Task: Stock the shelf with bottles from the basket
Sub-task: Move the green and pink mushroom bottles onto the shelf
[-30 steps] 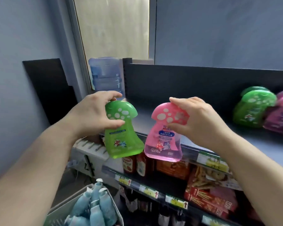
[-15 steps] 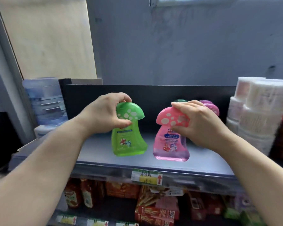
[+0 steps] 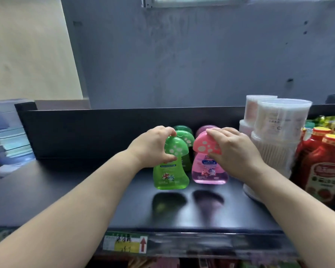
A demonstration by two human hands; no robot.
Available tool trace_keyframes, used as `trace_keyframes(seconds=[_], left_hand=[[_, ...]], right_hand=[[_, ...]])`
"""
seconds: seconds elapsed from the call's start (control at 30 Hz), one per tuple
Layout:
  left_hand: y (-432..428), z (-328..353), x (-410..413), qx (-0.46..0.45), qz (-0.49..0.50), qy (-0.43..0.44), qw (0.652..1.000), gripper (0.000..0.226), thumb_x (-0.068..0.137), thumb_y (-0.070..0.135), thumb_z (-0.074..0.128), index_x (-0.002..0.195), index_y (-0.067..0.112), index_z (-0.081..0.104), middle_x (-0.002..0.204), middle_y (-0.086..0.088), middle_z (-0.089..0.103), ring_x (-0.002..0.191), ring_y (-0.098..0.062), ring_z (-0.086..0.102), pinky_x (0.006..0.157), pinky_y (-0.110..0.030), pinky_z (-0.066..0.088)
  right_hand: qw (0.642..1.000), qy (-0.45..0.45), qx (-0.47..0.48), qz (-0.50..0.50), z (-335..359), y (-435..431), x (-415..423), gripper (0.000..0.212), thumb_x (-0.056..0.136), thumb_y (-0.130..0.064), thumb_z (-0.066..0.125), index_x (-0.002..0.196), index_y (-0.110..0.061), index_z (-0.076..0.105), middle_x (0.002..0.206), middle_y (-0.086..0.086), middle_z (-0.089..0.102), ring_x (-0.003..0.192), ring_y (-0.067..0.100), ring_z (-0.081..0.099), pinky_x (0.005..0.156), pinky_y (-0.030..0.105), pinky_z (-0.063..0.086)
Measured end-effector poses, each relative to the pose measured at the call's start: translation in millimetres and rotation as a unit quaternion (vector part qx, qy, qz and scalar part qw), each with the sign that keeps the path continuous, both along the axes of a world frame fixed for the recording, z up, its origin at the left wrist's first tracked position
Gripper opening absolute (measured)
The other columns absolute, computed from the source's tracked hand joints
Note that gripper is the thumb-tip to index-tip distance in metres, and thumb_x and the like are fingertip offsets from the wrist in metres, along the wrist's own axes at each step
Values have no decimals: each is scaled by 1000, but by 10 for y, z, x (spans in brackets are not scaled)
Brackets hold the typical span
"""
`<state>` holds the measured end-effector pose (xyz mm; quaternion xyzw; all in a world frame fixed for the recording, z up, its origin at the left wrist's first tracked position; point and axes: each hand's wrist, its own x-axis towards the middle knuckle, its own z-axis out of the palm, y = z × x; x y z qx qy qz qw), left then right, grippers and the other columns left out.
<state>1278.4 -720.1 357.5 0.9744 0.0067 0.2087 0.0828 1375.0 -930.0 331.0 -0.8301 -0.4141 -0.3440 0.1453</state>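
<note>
We see both forearms come in from the lower corners of the frame and meet at its centre, over the dark shelf. The left hand is curled over the spotted mushroom cap of the green bottle, fingers draped across the top of the cap and thumb tucked beneath its rim, so it grips the bottle by the cap. The right hand holds the pink bottle the same way, with its fingers spread over the top and right side of the pink cap and the wrist bent down.

Both bottles stand upright and side by side, just apart, a little right of the middle of the shelf. Their bases sit at or barely above the glossy surface, which mirrors them; we cannot tell whether they touch it. Directly behind the green one we see another green cap, and behind the pink one a purplish cap, close to the shelf's black back panel.

At the right of the frame stand clear tubs of cotton swabs, then red sauce bottles. A price tag hangs on the front edge of the shelf at the bottom of the frame.
</note>
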Motion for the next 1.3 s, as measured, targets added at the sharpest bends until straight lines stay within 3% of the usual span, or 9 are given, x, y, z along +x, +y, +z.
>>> trace_keyframes(seconds=[0.13, 0.33, 0.43, 0.67, 0.87, 0.97, 1.07, 1.3], left_hand=[[-95, -82, 261, 2, 9, 4, 1000, 63, 72, 36, 75, 128, 23, 49, 124, 2, 52, 112, -20, 53, 92, -38, 47], [-165, -218, 510, 18, 25, 19, 999, 65, 77, 34, 72, 135, 21, 44, 130, 1, 47, 115, -22, 53, 92, -38, 47], [-159, -246, 564, 18, 24, 11, 999, 66, 78, 32, 72, 135, 19, 44, 131, -1, 48, 117, -23, 51, 95, -39, 45], [-156, -263, 590, 22, 28, 18, 999, 69, 80, 31, 71, 140, 18, 39, 136, -1, 44, 124, -22, 44, 101, -40, 42], [-107, -296, 521, 10, 35, 31, 999, 86, 78, 38, 73, 148, 23, 24, 149, 0, 30, 136, -21, 31, 110, -40, 34], [-67, -276, 362, -7, 42, 12, 999, 87, 78, 39, 73, 148, 22, 24, 150, -1, 29, 137, -21, 30, 111, -40, 32], [19, -274, 19, -24, 52, -33, 998, 77, 80, 39, 71, 144, 20, 34, 145, 1, 37, 133, -18, 36, 109, -38, 35], [337, -563, -1253, -57, 151, -97, 982, 61, 79, 34, 73, 134, 18, 50, 137, 0, 46, 128, -14, 42, 106, -21, 30]], right_hand=[[999, -1, -14, -33, -128, 60, 192, 58, 66, -18, 80, 120, -6, 62, 115, 9, 67, 99, 36, 62, 71, 45, 55], [995, 62, -57, -55, -250, 54, 379, 60, 84, -11, 61, 141, -14, 42, 137, 8, 49, 121, 34, 45, 93, 44, 45], [994, 77, -60, -47, -250, 45, 428, 60, 87, -9, 57, 144, -15, 38, 140, 6, 45, 123, 33, 42, 96, 44, 44], [996, 78, -32, -9, -267, 52, 433, 58, 82, -6, 63, 138, -11, 47, 138, 9, 49, 123, 35, 45, 95, 46, 45], [996, 82, -39, -23, -191, 76, 272, 70, 77, -19, 74, 140, -13, 44, 144, 13, 43, 131, 34, 39, 107, 43, 34], [997, 68, -27, 15, -154, 189, 60, 72, 70, -20, 80, 135, -9, 50, 136, 16, 52, 125, 36, 47, 106, 43, 35], [994, 73, -21, 76, -107, 354, -247, 70, 77, -26, 74, 140, -13, 45, 136, 9, 52, 126, 30, 45, 106, 37, 35], [964, 130, -69, 224, -245, 887, -1005, 61, 85, -31, 66, 140, -19, 43, 136, 1, 49, 123, 24, 46, 96, 36, 44]])
